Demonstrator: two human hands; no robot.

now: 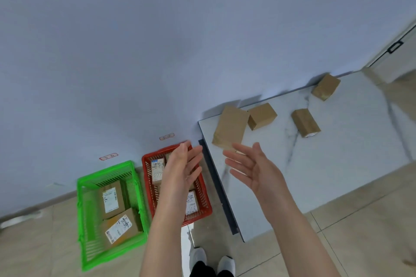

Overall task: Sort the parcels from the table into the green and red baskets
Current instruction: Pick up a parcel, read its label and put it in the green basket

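Several brown cardboard parcels lie on the white marble table (337, 164): a flat one (230, 127) near the left edge, a small box (262, 116) beside it, another box (305, 122) and a far one (326, 87) by the wall. My left hand (182, 164) hovers empty over the red basket (203, 203), fingers straight. My right hand (249, 167) is held palm-up and empty above the table's left part, just short of the flat parcel. On the floor to the left, the green basket (90, 231) holds two labelled parcels. Labelled parcels also lie in the red basket.
Both baskets stand on the tiled floor against a pale blue wall, with small red labels (108, 156) stuck above them. A dark metal rail (218, 186) runs along the table's left edge. My feet (211, 261) are below. A door frame (394, 47) is at far right.
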